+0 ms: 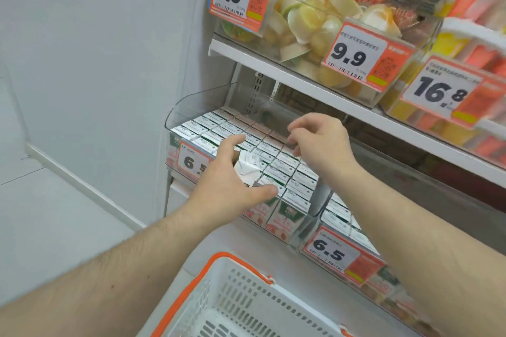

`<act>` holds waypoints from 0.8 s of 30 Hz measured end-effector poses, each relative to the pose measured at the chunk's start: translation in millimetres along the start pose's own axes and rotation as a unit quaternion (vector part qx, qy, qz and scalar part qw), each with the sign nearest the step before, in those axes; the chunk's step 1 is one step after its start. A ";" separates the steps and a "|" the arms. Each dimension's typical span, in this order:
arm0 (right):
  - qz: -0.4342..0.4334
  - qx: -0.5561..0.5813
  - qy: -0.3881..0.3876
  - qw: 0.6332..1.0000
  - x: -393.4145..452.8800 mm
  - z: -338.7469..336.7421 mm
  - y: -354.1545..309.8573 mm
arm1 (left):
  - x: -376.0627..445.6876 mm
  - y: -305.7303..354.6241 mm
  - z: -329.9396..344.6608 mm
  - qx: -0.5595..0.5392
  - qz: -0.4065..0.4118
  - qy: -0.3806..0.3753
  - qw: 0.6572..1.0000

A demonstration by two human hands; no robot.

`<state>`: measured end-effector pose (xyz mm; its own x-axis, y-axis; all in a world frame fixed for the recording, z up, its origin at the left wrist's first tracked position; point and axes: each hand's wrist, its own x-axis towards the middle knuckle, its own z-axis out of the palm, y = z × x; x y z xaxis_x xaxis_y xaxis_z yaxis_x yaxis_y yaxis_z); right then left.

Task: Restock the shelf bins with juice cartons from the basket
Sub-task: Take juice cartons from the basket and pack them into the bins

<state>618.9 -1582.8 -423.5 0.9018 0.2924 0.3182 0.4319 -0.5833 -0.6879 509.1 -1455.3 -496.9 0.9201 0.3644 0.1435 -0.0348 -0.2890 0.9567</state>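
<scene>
Cartons of juice fill the clear shelf bin (175, 115) at frame centre in tight rows, too many and too hidden by arms to count exactly. The left hand (227, 186) grips one tilted juice carton (247, 168) between thumb and curled fingers, above the front rows. The right hand (319, 142) hovers over the rows behind it, fingers loosely bent, holding nothing. A second bin (336, 227), lower right, is half hidden by the right forearm. One white basket (235, 295) with orange rim sits bottom centre, cut off by the frame edge. Five price tags show.
</scene>
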 end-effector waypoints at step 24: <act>0.217 0.348 -0.005 0.912 -166.7 -109.5 73.8 | -60.0 14.4 109.3 0.000 0.172 -0.176 0.969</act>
<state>502.2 -1757.6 -455.9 0.9839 0.1569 -0.0859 -0.0832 -0.0234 -0.9963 496.0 -1578.1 -519.3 0.9301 -0.0790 0.3588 -0.3635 -0.3394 0.8675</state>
